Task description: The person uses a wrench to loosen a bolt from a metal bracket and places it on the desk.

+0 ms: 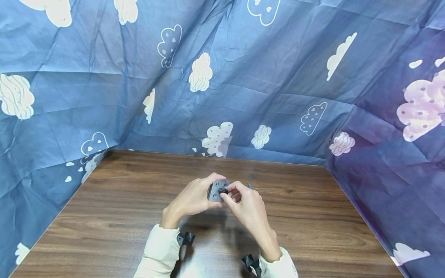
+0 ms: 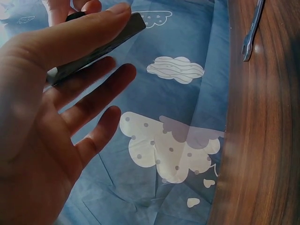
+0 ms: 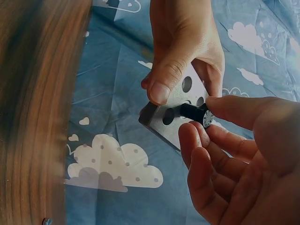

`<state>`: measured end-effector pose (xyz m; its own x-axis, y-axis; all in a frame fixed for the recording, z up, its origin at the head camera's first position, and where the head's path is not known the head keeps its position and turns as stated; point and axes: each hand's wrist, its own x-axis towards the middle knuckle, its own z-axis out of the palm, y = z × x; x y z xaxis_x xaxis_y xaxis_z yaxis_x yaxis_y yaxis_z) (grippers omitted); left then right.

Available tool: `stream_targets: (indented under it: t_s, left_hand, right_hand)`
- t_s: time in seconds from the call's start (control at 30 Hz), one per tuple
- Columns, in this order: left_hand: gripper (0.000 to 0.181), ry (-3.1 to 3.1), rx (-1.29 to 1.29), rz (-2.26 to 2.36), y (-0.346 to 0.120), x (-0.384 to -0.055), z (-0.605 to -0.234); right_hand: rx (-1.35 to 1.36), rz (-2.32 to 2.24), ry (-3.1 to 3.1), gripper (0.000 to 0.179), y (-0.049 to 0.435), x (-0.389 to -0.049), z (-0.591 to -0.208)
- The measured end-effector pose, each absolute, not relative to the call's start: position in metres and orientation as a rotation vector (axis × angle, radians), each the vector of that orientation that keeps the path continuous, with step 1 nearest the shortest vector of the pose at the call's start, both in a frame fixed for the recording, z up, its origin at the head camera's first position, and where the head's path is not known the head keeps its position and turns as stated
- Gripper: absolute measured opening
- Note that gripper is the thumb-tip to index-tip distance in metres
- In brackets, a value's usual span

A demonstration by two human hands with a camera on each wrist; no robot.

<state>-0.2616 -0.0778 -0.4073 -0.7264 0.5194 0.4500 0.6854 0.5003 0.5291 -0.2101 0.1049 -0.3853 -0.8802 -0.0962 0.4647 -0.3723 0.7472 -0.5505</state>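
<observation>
My left hand (image 1: 189,199) grips a grey metal plate (image 1: 216,186) with several round holes, its thumb across one face. Between the thumb and fingers of my right hand (image 1: 248,206) is a black bolt (image 3: 193,112). In the right wrist view the bolt's shank points at the plate, with its tip right at a hole near the middle. The left wrist view has the plate edge-on under the left thumb (image 2: 79,40), the lower fingers spread free of it. Both hands are raised over the wooden table (image 1: 302,224).
An open-ended wrench (image 2: 253,33) lies on the table beyond the hands, mostly hidden behind the right hand in the head view. Blue cloth (image 1: 264,96) printed with clouds hangs around the back and sides of the table. A black strap mount (image 1: 185,238) sits at the left wrist.
</observation>
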Motion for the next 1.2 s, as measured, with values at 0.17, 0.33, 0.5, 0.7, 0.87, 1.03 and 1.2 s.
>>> stream_targets:
  t_s: [0.17,0.33,0.5,0.7,0.87,1.03,1.2]
  left_hand:
    - [0.069,-2.525,-1.02,-1.035,-0.0779,-0.2615,-0.4078]
    - [0.069,-2.53,-1.018,-1.031,-0.0782,-0.2617,-0.4079]
    - [0.069,-2.523,-1.011,-1.012,-0.0781,-0.2621,-0.4081]
    - [0.069,-2.523,-1.01,-1.007,-0.0783,-0.2618,-0.4076]
    - [0.07,-2.522,-1.006,-1.006,-0.0784,-0.2621,-0.4081]
    - [0.07,-2.52,-1.005,-1.003,-0.0784,-0.2623,-0.4086]
    - [0.07,-2.525,-1.004,-0.999,-0.0782,-0.2621,-0.4088]
  right_hand:
    - [0.358,0.923,-2.533,0.013,0.1046,-0.2104,-0.3852]
    - [0.372,0.925,-2.526,0.014,0.1046,-0.2108,-0.3852]
    - [0.391,0.917,-2.515,0.016,0.1045,-0.2111,-0.3853]
    - [0.417,0.889,-2.496,0.017,0.1045,-0.2113,-0.3855]
    - [0.428,0.865,-2.496,0.018,0.1047,-0.2111,-0.3854]
    - [0.435,0.857,-2.493,0.019,0.1048,-0.2102,-0.385]
    - [0.444,0.866,-2.492,0.019,0.1049,-0.2099,-0.3851]
